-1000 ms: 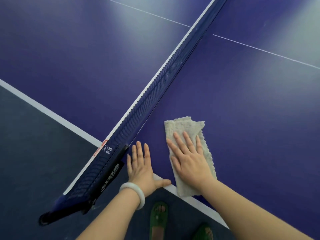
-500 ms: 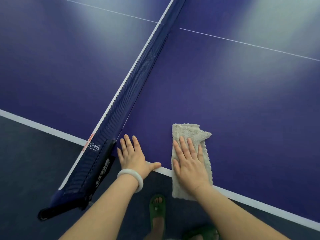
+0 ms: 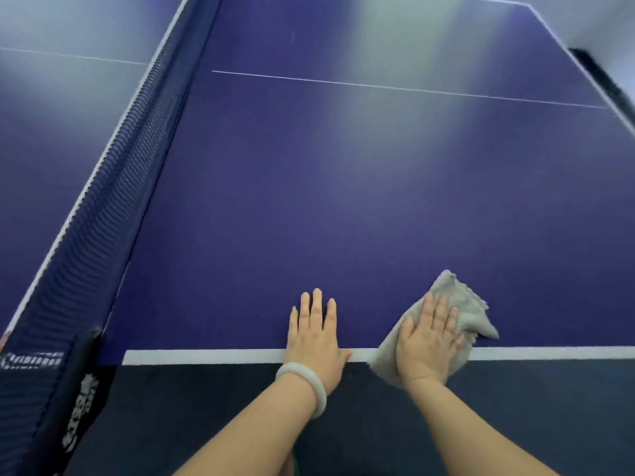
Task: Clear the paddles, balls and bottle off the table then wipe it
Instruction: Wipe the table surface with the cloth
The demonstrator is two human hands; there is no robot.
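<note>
The purple table-tennis table point(image 3: 343, 207) fills the view, with a white line along its near edge. My right hand point(image 3: 427, 341) lies flat with straight fingers on a crumpled beige cloth point(image 3: 460, 305), pressing it onto the table at that edge. My left hand point(image 3: 314, 333) rests flat on the table just left of the cloth, fingers straight, with a pale bangle on the wrist. No paddles, balls or bottle are in view.
The dark blue net point(image 3: 113, 187) runs from the far top down to its clamp post point(image 3: 51, 400) at the lower left. Dark floor point(image 3: 213, 400) lies below the table edge. The far right corner of the table meets a pale wall.
Both hands and the cloth have slid right along the near edge, away from the net post. The cloth has bunched up from a flat fold. The view has swung right.
</note>
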